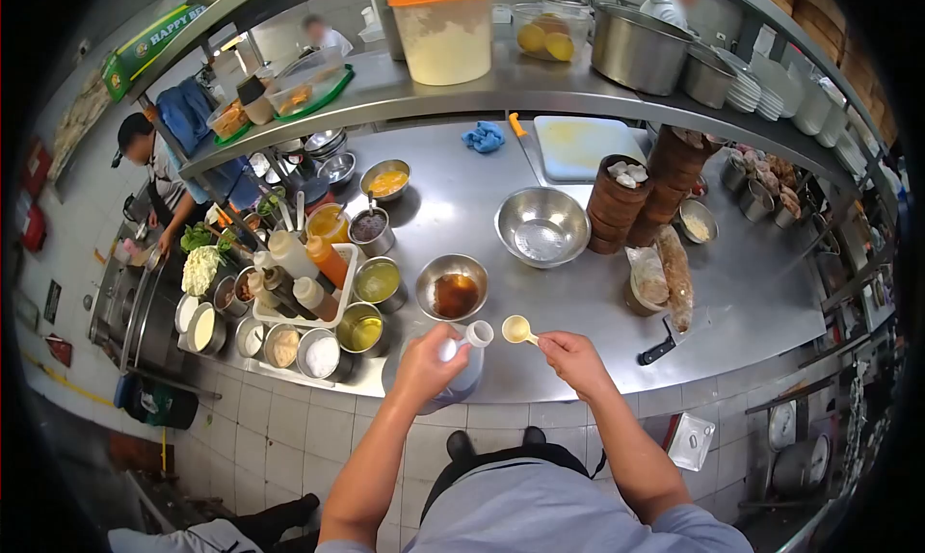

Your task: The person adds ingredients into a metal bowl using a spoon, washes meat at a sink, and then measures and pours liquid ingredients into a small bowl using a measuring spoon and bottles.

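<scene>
My left hand (431,362) is closed on the handle of a translucent plastic jug (461,387) at the table's front edge. The jug's open white mouth (480,333) points up toward the right; a small round white piece, perhaps its cap, shows at my thumb. Between the fingers of my right hand (572,360) is the handle of a cream-coloured measuring spoon (517,329), its bowl face up just right of the jug's mouth. Whether the spoon holds any liquid I cannot tell. Behind the jug stands a metal bowl (432,281) with dark brown liquid in it.
A larger metal bowl (542,227) and bamboo steamers (613,211) stand further back. On the left are squeeze bottles in a white bin (353,264) and several metal pots. A knife (659,349) lies at the right. An overhead shelf (540,81) crosses the back; a co-worker (159,168) stands far left.
</scene>
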`<move>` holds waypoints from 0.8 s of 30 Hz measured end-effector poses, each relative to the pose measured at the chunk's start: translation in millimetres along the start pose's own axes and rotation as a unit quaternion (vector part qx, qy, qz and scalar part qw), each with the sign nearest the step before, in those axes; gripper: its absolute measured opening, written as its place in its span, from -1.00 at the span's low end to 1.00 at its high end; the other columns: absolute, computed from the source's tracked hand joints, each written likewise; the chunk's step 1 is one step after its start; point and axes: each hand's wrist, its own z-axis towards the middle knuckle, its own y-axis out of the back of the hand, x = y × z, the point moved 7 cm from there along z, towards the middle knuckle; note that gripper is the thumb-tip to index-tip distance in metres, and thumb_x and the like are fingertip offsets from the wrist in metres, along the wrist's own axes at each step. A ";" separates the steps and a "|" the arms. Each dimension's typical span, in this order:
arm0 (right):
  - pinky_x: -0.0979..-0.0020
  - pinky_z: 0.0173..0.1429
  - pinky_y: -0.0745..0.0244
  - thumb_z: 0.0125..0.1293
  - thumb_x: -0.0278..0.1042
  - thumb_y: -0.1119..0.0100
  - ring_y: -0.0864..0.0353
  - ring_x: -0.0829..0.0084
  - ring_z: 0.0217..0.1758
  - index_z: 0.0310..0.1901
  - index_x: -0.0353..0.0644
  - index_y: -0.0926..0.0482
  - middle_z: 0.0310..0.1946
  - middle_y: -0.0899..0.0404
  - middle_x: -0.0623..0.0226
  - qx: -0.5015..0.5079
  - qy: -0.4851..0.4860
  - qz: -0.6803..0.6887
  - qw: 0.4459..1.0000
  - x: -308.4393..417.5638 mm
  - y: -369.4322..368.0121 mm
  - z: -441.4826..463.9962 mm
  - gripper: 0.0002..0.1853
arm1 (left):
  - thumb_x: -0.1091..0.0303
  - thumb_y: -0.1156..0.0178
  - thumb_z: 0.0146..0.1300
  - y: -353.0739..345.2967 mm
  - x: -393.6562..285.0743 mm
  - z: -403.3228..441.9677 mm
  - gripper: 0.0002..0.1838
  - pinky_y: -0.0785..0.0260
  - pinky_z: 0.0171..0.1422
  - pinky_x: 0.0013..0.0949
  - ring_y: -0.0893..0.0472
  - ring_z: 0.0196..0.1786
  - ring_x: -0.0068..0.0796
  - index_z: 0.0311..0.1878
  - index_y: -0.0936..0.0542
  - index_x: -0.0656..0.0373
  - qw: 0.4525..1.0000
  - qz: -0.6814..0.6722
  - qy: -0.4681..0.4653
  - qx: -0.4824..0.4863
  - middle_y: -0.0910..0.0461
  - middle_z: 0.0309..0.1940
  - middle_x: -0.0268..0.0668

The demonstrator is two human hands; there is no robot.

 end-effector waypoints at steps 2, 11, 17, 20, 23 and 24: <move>0.62 -0.59 0.02 0.42 -0.26 -0.15 -0.08 0.78 -0.62 -0.03 -0.27 -0.63 -0.60 -0.25 0.65 -0.005 -0.003 -0.001 1.000 -1.1 18.9 -6.1 -0.74 | 0.20 -0.35 0.11 -17.2 -11.8 1.6 -0.73 -0.45 -0.27 -0.15 -0.64 -0.34 0.04 -0.25 -0.55 0.16 1.000 0.020 0.002 0.015 -0.63 -0.44 -0.02; 0.54 -0.34 -0.27 0.37 -0.23 -0.17 -0.31 0.68 -0.44 -0.06 -0.29 -0.66 -0.49 -0.46 0.57 0.014 0.008 -0.076 0.997 -24.0 69.0 -0.1 -0.70 | 0.19 -0.33 0.12 -82.0 -32.7 11.8 -0.75 -0.46 -0.24 -0.05 -0.63 -0.30 0.06 -0.26 -0.55 0.10 0.992 0.104 -0.046 0.058 -0.64 -0.42 -0.03; 0.54 -0.31 -0.30 0.38 -0.23 -0.16 -0.34 0.67 -0.43 -0.07 -0.29 -0.66 -0.48 -0.49 0.54 0.013 -0.018 -0.073 0.997 -40.8 85.3 0.7 -0.71 | 0.15 -0.33 0.11 -107.5 -37.1 14.6 -0.74 -0.48 -0.24 -0.04 -0.65 -0.31 0.02 -0.25 -0.55 0.07 0.981 0.156 -0.035 0.105 -0.67 -0.39 -0.07; 0.53 -0.30 -0.32 0.37 -0.22 -0.16 -0.35 0.66 -0.42 -0.07 -0.29 -0.67 -0.48 -0.51 0.53 0.000 -0.025 -0.075 0.997 -47.9 91.1 -1.8 -0.71 | 0.13 -0.32 0.12 -118.0 -38.3 15.2 -0.74 -0.48 -0.24 -0.04 -0.65 -0.31 0.01 -0.25 -0.55 0.06 0.977 0.167 -0.035 0.126 -0.67 -0.39 -0.09; 0.52 -0.30 -0.32 0.38 -0.22 -0.16 -0.36 0.66 -0.42 -0.07 -0.28 -0.67 -0.48 -0.52 0.52 -0.006 -0.014 -0.063 0.998 -52.5 97.8 -2.4 -0.71 | 0.12 -0.30 0.14 -127.8 -38.2 15.7 -0.74 -0.49 -0.24 -0.04 -0.65 -0.32 0.01 -0.24 -0.55 0.06 0.974 0.174 -0.042 0.139 -0.67 -0.40 -0.09; 0.52 -0.29 -0.33 0.38 -0.22 -0.17 -0.37 0.66 -0.41 -0.07 -0.28 -0.66 -0.47 -0.53 0.52 -0.002 -0.026 -0.066 0.998 -56.1 100.0 -2.3 -0.70 | 0.13 -0.29 0.14 -130.5 -38.2 15.7 -0.74 -0.49 -0.24 -0.04 -0.65 -0.32 0.01 -0.23 -0.55 0.06 0.972 0.180 -0.046 0.142 -0.67 -0.39 -0.09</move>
